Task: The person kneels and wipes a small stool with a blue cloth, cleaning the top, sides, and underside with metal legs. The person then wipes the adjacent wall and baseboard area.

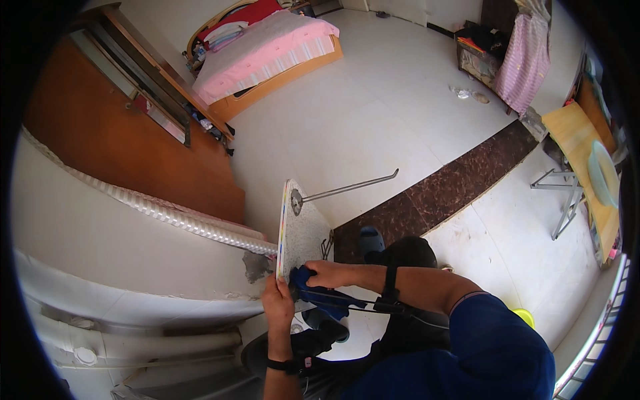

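A flat white speckled board (304, 233) with a coloured edge stands upright in front of me. A thin metal rod (353, 185), bent at its tip, sticks out from a round grey mount near the board's far end. My left hand (278, 301) is closed on the board's near edge. My right hand (325, 274) is closed on a bunched dark blue cloth (312, 288) and presses it against the board's speckled face, near the left hand. More dark thin rods run from the board's near end below my right forearm.
A low wall ledge (167, 250) lies to the left, beside an open brown door (127, 147). A bed with a pink cover (267, 50) stands far off. A dark marble strip (447, 177) crosses the white floor. At right are a wooden folding table (580, 143) and a yellow basin (525, 317).
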Demonstrator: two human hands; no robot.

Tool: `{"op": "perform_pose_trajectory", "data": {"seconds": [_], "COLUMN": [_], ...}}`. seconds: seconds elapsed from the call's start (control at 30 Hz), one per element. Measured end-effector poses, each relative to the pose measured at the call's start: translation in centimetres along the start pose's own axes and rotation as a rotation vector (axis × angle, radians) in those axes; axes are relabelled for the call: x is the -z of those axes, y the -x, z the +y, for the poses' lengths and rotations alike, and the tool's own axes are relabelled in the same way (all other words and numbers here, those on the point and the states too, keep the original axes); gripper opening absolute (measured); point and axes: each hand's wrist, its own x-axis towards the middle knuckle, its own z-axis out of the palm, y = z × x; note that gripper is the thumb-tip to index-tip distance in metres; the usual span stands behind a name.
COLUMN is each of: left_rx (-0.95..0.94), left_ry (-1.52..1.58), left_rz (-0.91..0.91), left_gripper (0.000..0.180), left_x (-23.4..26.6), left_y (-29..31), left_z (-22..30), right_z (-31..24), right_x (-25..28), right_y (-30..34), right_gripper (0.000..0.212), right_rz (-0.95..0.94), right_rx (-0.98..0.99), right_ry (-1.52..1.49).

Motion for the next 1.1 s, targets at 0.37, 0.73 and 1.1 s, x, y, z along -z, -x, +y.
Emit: {"op": "perform_pose_trajectory", "data": {"seconds": [0.37, 0.73, 1.1], "left_rx": [0.017, 0.033, 0.082], "left_ry": [-0.045, -0.117, -0.133], "left_rz": [-0.034, -0.028, -0.002], "left_gripper": [0.029, 0.03, 0.036], "left_x": [0.1, 0.5, 2.9], "left_y": [-0.1, -0.8, -3.5], "left_z": [0.1, -2.6, -5.3], "right_z": [-0.6, -1.2, -4.1], "right_x": [-0.1, -1.7, 4.9], "right_y": [-1.5, -0.8, 12.0], "right_gripper": [0.048, 0.05, 0.046], "right_rz": [-0.035, 0.068, -0.101], "right_rx": [0.21, 0.109, -0.008], "right_ry": [0.081, 0.263, 0.369]}}
